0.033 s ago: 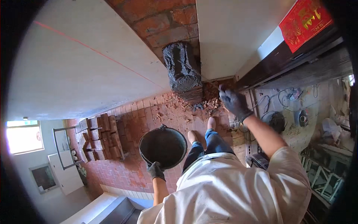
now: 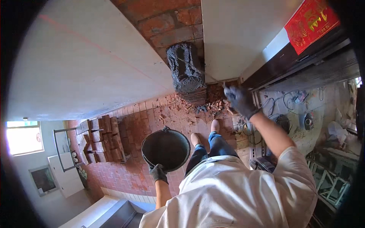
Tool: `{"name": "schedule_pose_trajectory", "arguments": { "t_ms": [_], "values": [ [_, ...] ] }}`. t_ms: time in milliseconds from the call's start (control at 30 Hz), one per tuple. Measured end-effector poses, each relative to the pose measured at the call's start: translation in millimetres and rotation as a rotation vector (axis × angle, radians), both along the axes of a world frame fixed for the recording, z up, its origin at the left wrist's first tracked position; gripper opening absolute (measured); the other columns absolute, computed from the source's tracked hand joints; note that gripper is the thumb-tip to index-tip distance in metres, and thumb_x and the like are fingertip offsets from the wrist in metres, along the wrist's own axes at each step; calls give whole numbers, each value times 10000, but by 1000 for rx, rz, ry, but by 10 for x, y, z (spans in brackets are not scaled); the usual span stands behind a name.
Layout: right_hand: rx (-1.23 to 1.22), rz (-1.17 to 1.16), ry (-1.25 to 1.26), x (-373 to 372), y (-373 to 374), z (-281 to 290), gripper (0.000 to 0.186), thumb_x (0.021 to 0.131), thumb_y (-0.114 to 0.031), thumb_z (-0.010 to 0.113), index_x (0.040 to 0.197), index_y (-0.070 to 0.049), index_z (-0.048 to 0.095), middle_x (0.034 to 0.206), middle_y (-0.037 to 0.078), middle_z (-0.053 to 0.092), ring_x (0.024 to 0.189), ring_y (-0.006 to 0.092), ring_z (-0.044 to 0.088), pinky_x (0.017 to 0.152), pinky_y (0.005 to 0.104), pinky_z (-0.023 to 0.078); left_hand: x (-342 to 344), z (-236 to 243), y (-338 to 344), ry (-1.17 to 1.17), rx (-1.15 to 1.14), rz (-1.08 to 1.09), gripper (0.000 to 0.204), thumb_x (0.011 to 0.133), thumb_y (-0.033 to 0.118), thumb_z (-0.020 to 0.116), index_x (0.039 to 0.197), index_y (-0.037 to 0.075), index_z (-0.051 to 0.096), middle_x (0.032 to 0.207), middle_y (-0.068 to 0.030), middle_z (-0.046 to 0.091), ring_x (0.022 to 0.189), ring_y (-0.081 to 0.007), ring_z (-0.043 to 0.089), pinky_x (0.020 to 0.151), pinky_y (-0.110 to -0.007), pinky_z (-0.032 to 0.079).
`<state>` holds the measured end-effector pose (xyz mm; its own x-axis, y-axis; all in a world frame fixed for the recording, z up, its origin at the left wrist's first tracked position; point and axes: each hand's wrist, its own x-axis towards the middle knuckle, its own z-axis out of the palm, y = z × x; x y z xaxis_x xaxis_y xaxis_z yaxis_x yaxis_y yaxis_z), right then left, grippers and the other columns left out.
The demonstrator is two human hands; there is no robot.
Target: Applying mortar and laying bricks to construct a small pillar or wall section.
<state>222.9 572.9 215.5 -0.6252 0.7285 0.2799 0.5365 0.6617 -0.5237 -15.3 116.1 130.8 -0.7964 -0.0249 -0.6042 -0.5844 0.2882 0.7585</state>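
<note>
My left hand (image 2: 158, 173), in a dark glove, is closed on the near rim of a round black bucket (image 2: 181, 143). The bucket's dark inside faces up, and what lies at its bottom is hard to make out. My right hand (image 2: 242, 102), gloved too, is closed round the handle of a trowel (image 2: 197, 71), seen almost edge-on. Its blade reaches left over wet grey mortar (image 2: 175, 72); whether it touches, I cannot tell. The mortar lies in thick ridges, with a hollow between them, on top of a narrow brick pier (image 2: 193, 97) in a wall gap.
Broken brick rubble (image 2: 182, 110) litters the floor at the pier's foot. Stacked bricks (image 2: 100, 138) sit on a metal-handled cart (image 2: 57, 152) at left. Pale wall panels (image 2: 91, 64) flank the gap. Cables (image 2: 270, 104) and a dark round tub (image 2: 282, 123) lie at right.
The trowel's tip has shifted slightly up and left over the mortar, and my right hand has turned a little. My left hand and the bucket have hardly moved.
</note>
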Motion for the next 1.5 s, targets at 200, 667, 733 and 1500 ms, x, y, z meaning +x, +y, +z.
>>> {"name": "schedule_pose_trajectory", "arguments": {
  "t_ms": [200, 667, 733, 1500],
  "values": [
    [478, 48, -435, -464, 940, 910, 166, 832, -202, 527, 854, -94, 653, 735, 141, 612, 666, 303, 627, 576, 446, 500, -9, -375, -208, 105, 128, 33, 638, 572, -47, 545, 1183, 137, 558, 734, -58, 612, 422, -197, 493, 332, -306, 374],
    [664, 108, -754, -908, 1120, 1326, 189, 808, -145, 490, 879, -117, 662, 800, 137, 639, 756, 300, 645, 644, 458, 510, -49, -426, -346, 121, 175, -25, 645, 526, -120, 487, 1145, 34, 581, 1024, -54, 641, 852, -207, 611, 726, -268, 483],
    [601, 96, -735, -854, 1048, 1354, 247, 820, -187, 506, 1009, -128, 652, 807, 117, 635, 759, 283, 638, 656, 411, 518, -83, -482, -368, 184, 169, -56, 626, 543, -102, 493, 1145, 42, 583, 990, -52, 646, 793, -201, 611, 657, -272, 484],
    [-1657, -1467, -92, 2762, -4793, -1697, 200, 895, -266, 504, 855, -92, 593, 589, 60, 594, 437, 142, 543, 403, 293, 455, 936, -3229, 1120, 148, -376, -1019, 349, 696, 30, 615, 1042, 74, 610, 920, -37, 645, 783, -188, 591, 709, -319, 487]
  ]
}}
